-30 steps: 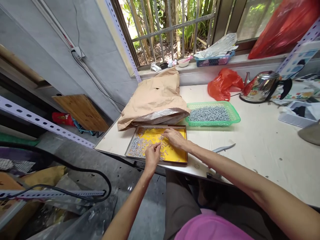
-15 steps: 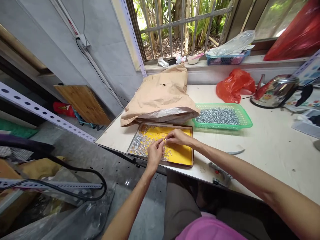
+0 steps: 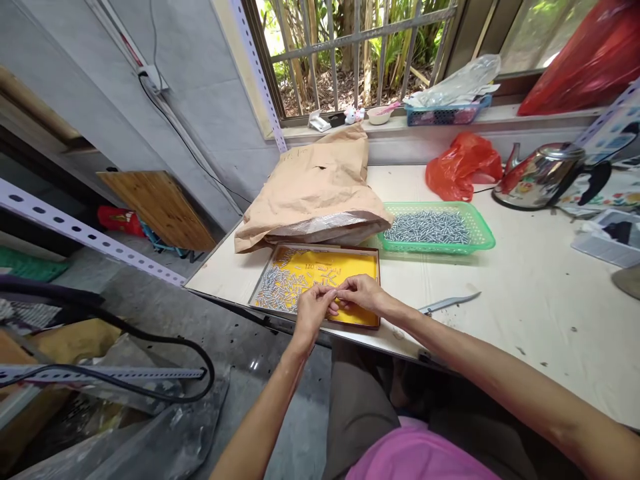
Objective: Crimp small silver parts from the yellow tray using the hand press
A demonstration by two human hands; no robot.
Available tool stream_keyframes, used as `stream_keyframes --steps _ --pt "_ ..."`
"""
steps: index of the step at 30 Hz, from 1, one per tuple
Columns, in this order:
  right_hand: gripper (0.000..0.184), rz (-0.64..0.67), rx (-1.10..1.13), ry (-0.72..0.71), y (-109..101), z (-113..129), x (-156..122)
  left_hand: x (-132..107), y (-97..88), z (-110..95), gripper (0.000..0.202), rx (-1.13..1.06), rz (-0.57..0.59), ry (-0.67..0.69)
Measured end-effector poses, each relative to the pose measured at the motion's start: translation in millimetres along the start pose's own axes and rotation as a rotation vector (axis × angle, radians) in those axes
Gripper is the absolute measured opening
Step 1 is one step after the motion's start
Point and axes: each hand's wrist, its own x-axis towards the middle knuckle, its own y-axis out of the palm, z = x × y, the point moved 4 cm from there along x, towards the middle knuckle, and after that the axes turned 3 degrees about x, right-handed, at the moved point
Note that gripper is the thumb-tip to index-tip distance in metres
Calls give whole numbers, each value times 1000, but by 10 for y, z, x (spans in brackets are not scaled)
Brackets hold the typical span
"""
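My left hand (image 3: 315, 308) and my right hand (image 3: 361, 293) meet fingertip to fingertip above the front of a shallow box (image 3: 367, 267) with a yellow floor. Both are closed in a pinch; whatever sits between the fingertips is too small and covered to name. Small silvery metal pins (image 3: 277, 287) lie heaped in the box's left half, with some scattered toward its middle. Behind the box to the right, a green plastic basket (image 3: 483, 233) holds many similar metal pieces (image 3: 427, 228).
A large brown paper sack (image 3: 320, 183) lies behind the box. On the right stand a metal kettle (image 3: 540, 177), a red plastic bag (image 3: 463, 167) and a grey plastic bin (image 3: 607, 237). A knife-like grey tool (image 3: 453, 302) rests near my right forearm. The table's front edge runs below the box.
My right hand has shifted toward me, and its fingertips now touch those of my left hand. The camera view has moved slightly, uncovering more of the grey tool.
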Motion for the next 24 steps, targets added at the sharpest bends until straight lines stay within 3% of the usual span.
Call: stream_keyframes --steps 8,11,14,17,21,24 --pt "13 -217 -259 -138 4 245 -46 93 -40 -6 39 -91 54 -92" --pt "14 -261 -437 -245 -53 334 -107 116 -160 -23 33 18 -46 0" --pt "24 -290 -804 -264 -98 384 -196 111 -342 -81 24 324 -182 145" --pt "23 -212 -1057 -212 -35 386 -251 76 -449 -137 14 641 -224 277" --pt "16 -32 -1088 -213 179 336 -236 17 -469 -153 14 864 -167 364" --pt "16 -8 -1152 -235 265 307 -194 -22 -496 -171 15 982 -161 391"
